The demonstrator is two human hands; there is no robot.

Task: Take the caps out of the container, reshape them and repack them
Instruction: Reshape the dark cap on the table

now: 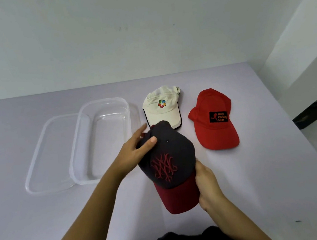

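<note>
Across the pale surface (242, 179) I work at, everything is spread for a job about halfway done, as I judge it. Largest is the clear container (81, 150), empty at the left, with its lid (37, 156) tucked partly under its left side; I read that as room kept ready for repacking. Next comes the dark cap (168, 158) with the maroon brim, held up near me and just above the surface so its crown can be pushed back into shape. To the right the red cap (213, 120) lies flat, brim toward me, apart from the others, and the cream cap (162, 107) sits between it and the container, its brim just behind the dark cap's crown; both look set aside as finished, though I cannot be sure. My left hand (135, 151) grips the back of the dark crown, thumb pressed on top, while my right hand (206, 182) clasps the brim's right edge to steady it.
</note>
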